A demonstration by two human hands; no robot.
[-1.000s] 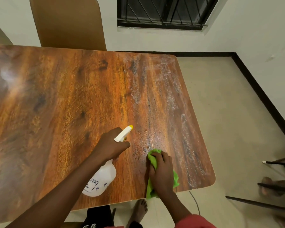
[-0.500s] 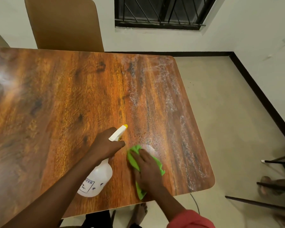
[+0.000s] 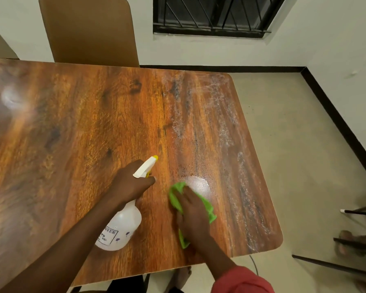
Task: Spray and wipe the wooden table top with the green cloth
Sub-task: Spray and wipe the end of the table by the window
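The wooden table top [image 3: 93, 134] fills the left and middle of the view, with wet streaks and foam along its right side. My left hand [image 3: 131, 182] grips the neck of a white spray bottle [image 3: 122, 229] with a yellow-tipped nozzle, held just above the near part of the table. My right hand [image 3: 191, 214] lies flat on the green cloth [image 3: 175, 193] and presses it to the table beside a shiny wet patch. Most of the cloth is hidden under the hand.
A brown chair back [image 3: 89, 30] stands at the table's far edge. The table's right edge [image 3: 260, 157] drops to a beige floor. Dark chair legs [image 3: 357, 212] and someone's feet show at the far right. My own foot [image 3: 182, 275] is under the near edge.
My right hand slid the green cloth left and away from the near edge, toward the bottle, then slightly right again. The left hand kept holding the bottle in about the same place.
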